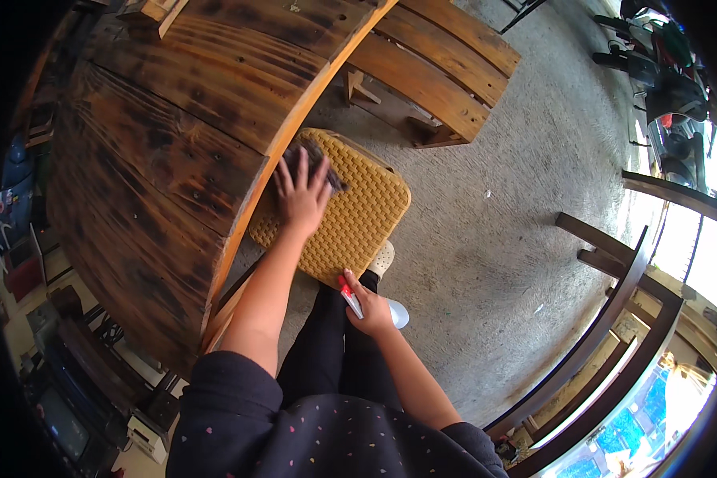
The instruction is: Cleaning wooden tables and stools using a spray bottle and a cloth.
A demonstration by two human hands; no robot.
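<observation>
Head view, left hand (301, 195) flat on cloth (311, 159), right hand (370, 307) gripping spray bottle (374, 307) lying sideways

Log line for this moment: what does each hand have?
left hand: pressing dark cloth on yellow woven stool seat | right hand: holding spray bottle at leg | round wooden table to the left
</observation>
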